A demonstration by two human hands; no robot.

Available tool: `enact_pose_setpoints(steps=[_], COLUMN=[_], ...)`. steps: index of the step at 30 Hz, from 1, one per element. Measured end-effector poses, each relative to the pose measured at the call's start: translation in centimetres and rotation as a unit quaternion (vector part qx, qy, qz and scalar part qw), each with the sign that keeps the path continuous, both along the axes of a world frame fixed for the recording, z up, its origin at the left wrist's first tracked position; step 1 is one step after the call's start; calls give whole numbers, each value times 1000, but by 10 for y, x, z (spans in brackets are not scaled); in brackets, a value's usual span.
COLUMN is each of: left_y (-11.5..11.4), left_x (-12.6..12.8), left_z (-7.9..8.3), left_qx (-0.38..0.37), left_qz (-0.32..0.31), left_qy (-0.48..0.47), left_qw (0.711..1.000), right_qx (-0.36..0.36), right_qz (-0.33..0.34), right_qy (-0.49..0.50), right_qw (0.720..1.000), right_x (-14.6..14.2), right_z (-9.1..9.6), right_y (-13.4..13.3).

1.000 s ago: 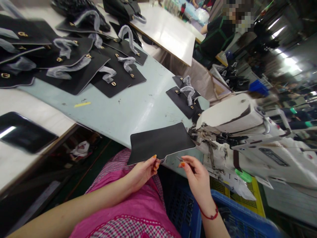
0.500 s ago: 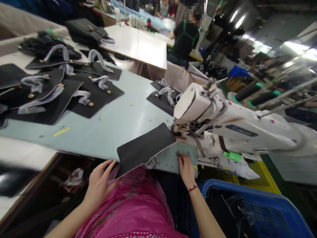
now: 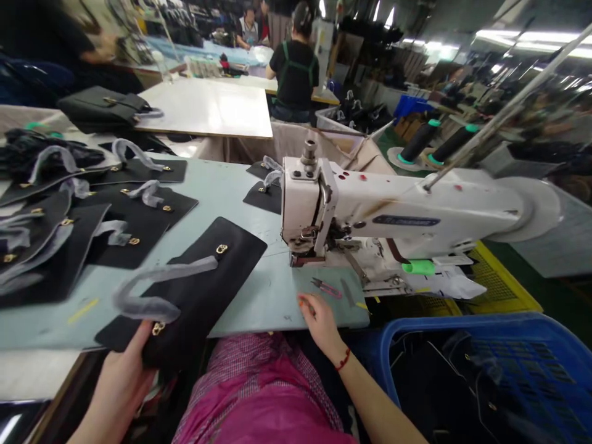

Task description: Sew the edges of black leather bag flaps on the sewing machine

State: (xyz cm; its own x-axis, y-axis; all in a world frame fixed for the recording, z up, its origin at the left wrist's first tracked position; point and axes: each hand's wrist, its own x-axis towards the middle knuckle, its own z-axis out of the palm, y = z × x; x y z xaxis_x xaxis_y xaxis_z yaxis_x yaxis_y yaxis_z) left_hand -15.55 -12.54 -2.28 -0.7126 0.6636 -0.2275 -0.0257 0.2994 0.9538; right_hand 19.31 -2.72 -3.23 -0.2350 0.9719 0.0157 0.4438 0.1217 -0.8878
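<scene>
My left hand grips the near left edge of a black leather bag panel, thumb on top and fingers underneath. The panel is tilted over the table edge, showing a plastic-wrapped handle and gold-coloured metal fittings. On the pale green tabletop, near its front edge, rests my right hand, loosely bent and open with nothing seen in it. Thread snips with a pink handle lie just beyond its fingers. Behind them stands a white sewing machine.
Several similar black panels with wrapped handles cover the left of the table. More panels lie behind the machine head. A blue basket holding black pieces stands at the right. Thread cones and a co-worker are farther back.
The panel has come away from the machine to the left and been turned handle side up in my left hand. My right hand has let go of the snips. The view has turned right.
</scene>
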Motion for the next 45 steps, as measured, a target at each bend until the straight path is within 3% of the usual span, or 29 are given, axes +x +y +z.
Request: enact_pose_setpoints(steps=[2, 4, 6, 8, 11, 14, 16, 18, 21, 25, 28, 31, 34, 36, 39, 42, 45], left_y=[12, 27, 47, 73, 121, 158, 167, 166, 152, 132, 137, 164, 198, 215, 227, 223, 207], left_x=[-10, -19, -29, -35, -37, -29, -23, -23, -43, -101, -156, -205, -237, -246, -243, -223, -190], left_z=[5, 5, 7, 12, 24, 31, 27, 15, -7, -19, -13, -4, -3, -8, -19, -27, -32], left_qx=[5, 0, 2, 24, 60, 96, 125, 120, 96, 46, -11, -73, -132, -164, -181, -170, -151], left_qz=[45, 89, 100, 70, 11, -29, -81, -214, -179, -94, -59, -50, -48, -54, -71, -98, -148], left_qy=[-104, -214, -269, -292, -321, -331, -282, -9, 153, 309, 382, 426, 448, 451, 460, 476, 486], left_qw=[994, 973, 958, 953, 945, 938, 948, 969, 967, 945, 922, 900, 883, 876, 866, 857, 848], right_qx=[-76, -174, -274, -333, -352, -308, -281, -270, -308, -383, -388, -298, -186, -181, -179, -66, 22], right_qz=[18, 44, 67, 77, 46, -18, -46, -57, -91, -25, -68, -103, -97, -74, -26, 44, 59], right_qy=[61, 154, 260, 339, 436, 493, 511, 523, 506, 446, 396, 381, 385, 370, 297, 156, 85], right_qw=[995, 972, 924, 877, 827, 814, 811, 807, 801, 809, 829, 869, 899, 908, 938, 985, 994], right_x=[-22, -46, -73, -102, -143, -174, -184, -189, -188, -185, -189, -198, -206, -210, -217, -223, -224], right_z=[-1, 1, 7, 14, 25, 34, 40, 44, 41, 17, -6, -17, -19, -24, -44, -65, -72], right_y=[10, 23, 39, 56, 85, 112, 125, 132, 134, 135, 155, 193, 221, 218, 186, 153, 142])
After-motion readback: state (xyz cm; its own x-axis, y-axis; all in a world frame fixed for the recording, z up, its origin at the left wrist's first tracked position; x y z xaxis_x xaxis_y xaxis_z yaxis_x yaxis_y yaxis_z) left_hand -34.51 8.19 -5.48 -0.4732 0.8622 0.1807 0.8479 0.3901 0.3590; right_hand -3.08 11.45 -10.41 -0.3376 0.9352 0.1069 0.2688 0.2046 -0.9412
